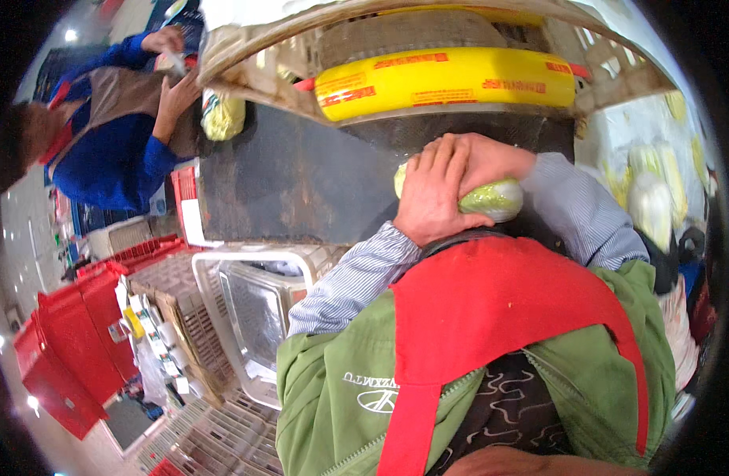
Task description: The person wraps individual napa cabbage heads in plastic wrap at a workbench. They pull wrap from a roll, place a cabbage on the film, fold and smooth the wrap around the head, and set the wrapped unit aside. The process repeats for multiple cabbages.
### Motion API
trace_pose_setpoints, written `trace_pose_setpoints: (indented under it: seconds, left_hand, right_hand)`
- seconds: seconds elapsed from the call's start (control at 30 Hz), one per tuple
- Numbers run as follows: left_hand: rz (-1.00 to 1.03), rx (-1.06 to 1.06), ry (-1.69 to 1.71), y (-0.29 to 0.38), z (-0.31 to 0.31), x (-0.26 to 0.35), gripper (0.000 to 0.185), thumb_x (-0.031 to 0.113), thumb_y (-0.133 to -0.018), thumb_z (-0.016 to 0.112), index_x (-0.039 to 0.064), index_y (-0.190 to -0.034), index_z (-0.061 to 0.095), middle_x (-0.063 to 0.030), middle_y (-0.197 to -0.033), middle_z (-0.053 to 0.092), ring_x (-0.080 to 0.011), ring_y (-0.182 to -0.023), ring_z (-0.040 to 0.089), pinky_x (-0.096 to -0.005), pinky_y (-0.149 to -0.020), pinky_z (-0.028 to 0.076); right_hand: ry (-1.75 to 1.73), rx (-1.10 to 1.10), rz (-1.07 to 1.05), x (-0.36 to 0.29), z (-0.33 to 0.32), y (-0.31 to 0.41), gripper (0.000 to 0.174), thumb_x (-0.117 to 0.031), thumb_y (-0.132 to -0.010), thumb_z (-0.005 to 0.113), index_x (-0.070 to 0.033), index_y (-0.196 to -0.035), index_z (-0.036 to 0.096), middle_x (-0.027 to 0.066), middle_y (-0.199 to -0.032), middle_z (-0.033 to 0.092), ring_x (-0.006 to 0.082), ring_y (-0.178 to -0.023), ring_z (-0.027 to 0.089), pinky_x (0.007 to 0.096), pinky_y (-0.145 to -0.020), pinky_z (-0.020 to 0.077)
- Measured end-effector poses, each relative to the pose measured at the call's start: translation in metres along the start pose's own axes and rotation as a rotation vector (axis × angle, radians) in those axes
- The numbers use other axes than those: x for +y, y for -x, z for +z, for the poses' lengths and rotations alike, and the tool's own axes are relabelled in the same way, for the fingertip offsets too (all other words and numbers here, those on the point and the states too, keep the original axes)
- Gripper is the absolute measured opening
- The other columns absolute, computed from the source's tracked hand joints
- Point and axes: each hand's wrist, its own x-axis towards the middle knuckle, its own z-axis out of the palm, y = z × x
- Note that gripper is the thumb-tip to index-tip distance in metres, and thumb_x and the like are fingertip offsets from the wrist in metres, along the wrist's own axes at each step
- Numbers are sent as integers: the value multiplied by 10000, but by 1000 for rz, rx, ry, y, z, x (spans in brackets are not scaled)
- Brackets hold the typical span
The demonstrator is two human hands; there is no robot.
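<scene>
A napa cabbage (494,201) wrapped in clear film lies on the dark worktop (281,178), close to the red apron at my front. My left hand (432,187) grips it from the left, fingers over the top and thumb along the near side. My right hand (489,156) holds it from the far right side, slightly blurred, its fingertips partly hidden by my left fingers. Beyond both hands, a yellow roll of cling film (447,83) with red print rests across a worn plastic crate (263,56).
At the left a co-worker in blue (108,131) handles something at the worktop's end, beside another wrapped cabbage (223,116). More cabbages (650,190) lie at the right. Plastic crates (209,321), a clear plastic bin (254,309) and red bins (73,339) stand lower left.
</scene>
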Motion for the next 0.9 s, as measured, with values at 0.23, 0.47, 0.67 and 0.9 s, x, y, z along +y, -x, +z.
trace_pose_setpoints:
  seconds: [0.23, 0.47, 0.67, 0.9]
  left_hand:
    - [39, -384, -223, 3, -30, 16, 1184, 479, -494, 938, 39, -1471, 435, -215, -1454, 484, -380, -1270, 505, -514, -1021, 391]
    - [167, -280, -112, -6, -39, 9, 961, 345, -527, 906, 29, -1348, 519, -174, -1274, 614, -370, -1088, 596, -486, -962, 442]
    - [175, -246, -91, -4, -12, -26, 961, 354, -532, 905, 9, -1341, 519, -185, -1268, 614, -367, -1098, 591, -486, -971, 436]
    - [167, -277, -77, -2, -2, -37, 964, 351, -535, 901, 0, -1345, 513, -185, -1252, 618, -373, -1101, 588, -481, -977, 437]
  right_hand:
    - [-111, 233, -214, -181, 29, 110, 426, -267, -834, 765, -32, -1170, 650, 133, -1049, 677, 320, -984, 646, 435, -849, 520]
    - [-148, 369, -238, -163, 45, 158, 191, -183, -911, 729, -26, -1016, 756, 93, -919, 737, 184, -841, 688, 333, -776, 547]
    - [-230, 1221, 528, 31, 6, 131, 376, -339, -945, 702, -41, -1174, 683, -3, -1026, 693, 81, -835, 613, 235, -702, 478]
    - [-585, 1151, 489, 72, 9, 116, 317, -322, -930, 733, -61, -1110, 727, 9, -920, 704, 75, -807, 617, 234, -687, 475]
